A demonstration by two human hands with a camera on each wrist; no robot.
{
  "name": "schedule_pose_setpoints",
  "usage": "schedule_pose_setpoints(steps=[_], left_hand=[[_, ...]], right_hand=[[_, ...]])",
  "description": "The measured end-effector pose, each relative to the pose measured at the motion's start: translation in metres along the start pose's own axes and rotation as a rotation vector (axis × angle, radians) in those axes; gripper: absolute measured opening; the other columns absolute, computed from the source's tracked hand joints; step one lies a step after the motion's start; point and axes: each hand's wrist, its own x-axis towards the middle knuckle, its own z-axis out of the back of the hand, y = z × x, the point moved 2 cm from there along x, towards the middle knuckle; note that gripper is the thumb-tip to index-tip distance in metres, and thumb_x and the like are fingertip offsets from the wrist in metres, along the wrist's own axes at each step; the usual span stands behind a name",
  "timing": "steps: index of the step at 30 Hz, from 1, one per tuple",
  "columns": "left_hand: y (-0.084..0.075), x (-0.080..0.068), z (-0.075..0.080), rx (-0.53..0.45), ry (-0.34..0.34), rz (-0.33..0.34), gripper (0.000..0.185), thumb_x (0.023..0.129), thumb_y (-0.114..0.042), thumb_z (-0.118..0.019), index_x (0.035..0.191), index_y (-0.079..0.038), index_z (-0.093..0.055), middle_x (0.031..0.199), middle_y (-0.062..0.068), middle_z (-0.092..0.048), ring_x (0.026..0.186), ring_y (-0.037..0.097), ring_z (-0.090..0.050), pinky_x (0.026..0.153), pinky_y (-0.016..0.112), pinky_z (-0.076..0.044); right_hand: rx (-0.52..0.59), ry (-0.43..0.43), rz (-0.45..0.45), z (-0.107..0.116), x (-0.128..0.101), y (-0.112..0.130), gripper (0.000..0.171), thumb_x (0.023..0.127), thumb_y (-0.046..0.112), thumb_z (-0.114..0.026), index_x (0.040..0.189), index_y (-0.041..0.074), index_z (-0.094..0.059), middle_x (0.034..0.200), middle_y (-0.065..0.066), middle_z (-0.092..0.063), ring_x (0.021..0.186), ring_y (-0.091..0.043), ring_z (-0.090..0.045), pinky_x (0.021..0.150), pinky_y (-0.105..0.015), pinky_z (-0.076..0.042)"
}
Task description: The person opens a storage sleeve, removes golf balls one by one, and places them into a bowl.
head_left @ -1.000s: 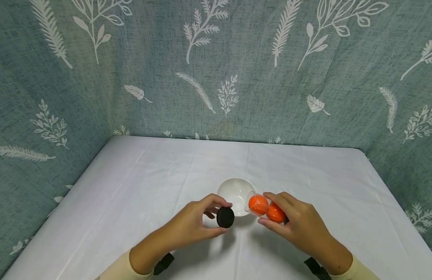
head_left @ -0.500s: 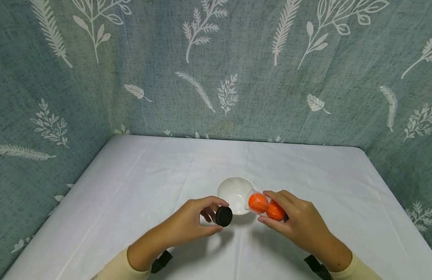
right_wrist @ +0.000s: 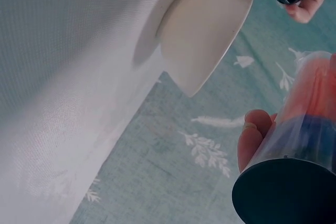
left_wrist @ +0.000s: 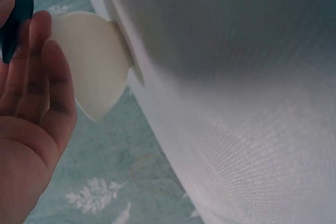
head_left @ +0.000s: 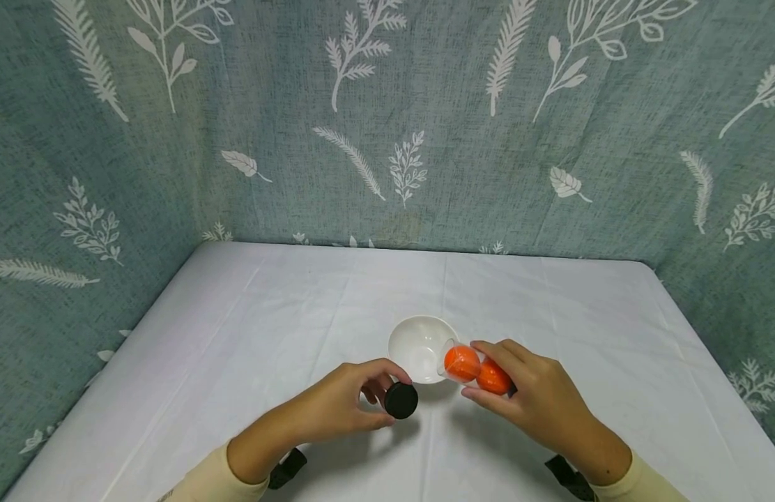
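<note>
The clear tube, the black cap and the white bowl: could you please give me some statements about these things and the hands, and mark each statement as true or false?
1. The left hand holds the black cap. True.
2. Two orange balls show inside the clear tube. True.
3. The black cap touches the clear tube. False: a gap shows between them in the head view.
4. The right hand grips the clear tube. True.
5. The white bowl stands upside down. False: its opening faces up.
6. Both orange balls lie in the white bowl. False: both are inside the clear tube.
</note>
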Motion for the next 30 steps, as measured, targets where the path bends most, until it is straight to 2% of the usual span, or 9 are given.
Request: schedule_pose_setpoints(steps=[8,14,20,30], left_hand=[[0.006,0.002,-0.005,0.01,0.079,0.004,0.045,0.08,-0.013,-0.085,0.119,-0.027,-0.066,0.091,-0.012,-0.065,0.084,0.005,-0.062,0.078,0.024,-0.053],[0.011,0.002,-0.008,0.062,0.153,0.063,0.045,0.078,-0.018,-0.087,0.116,-0.03,-0.066,0.097,-0.015,-0.061,0.088,0.003,-0.06,0.079,0.021,-0.052],[0.011,0.003,-0.008,0.129,0.183,0.089,0.044,0.078,-0.018,-0.087,0.115,-0.03,-0.068,0.1,-0.016,-0.059,0.089,0.002,-0.058,0.08,0.02,-0.051],[0.013,0.007,-0.012,0.204,0.22,0.086,0.045,0.079,-0.022,-0.086,0.118,-0.031,-0.067,0.101,-0.014,-0.056,0.09,0.0,-0.055,0.083,0.019,-0.049]], right_hand=[[-0.003,0.002,0.005,0.0,0.001,0.0,0.062,0.081,0.059,-0.075,0.118,0.011,-0.07,0.097,-0.001,-0.071,0.072,-0.004,-0.061,0.063,-0.019,-0.057],[-0.003,0.02,-0.011,0.0,0.002,0.0,0.062,0.08,0.058,-0.076,0.119,0.011,-0.07,0.096,0.0,-0.07,0.071,-0.003,-0.059,0.062,-0.018,-0.055],[-0.008,0.024,-0.008,0.001,0.001,0.001,0.06,0.079,0.057,-0.077,0.119,0.012,-0.07,0.097,0.0,-0.07,0.072,-0.003,-0.06,0.063,-0.018,-0.055],[-0.014,0.041,-0.012,0.0,0.0,0.002,0.061,0.079,0.058,-0.077,0.12,0.013,-0.07,0.098,0.001,-0.07,0.072,-0.003,-0.061,0.063,-0.018,-0.056]])
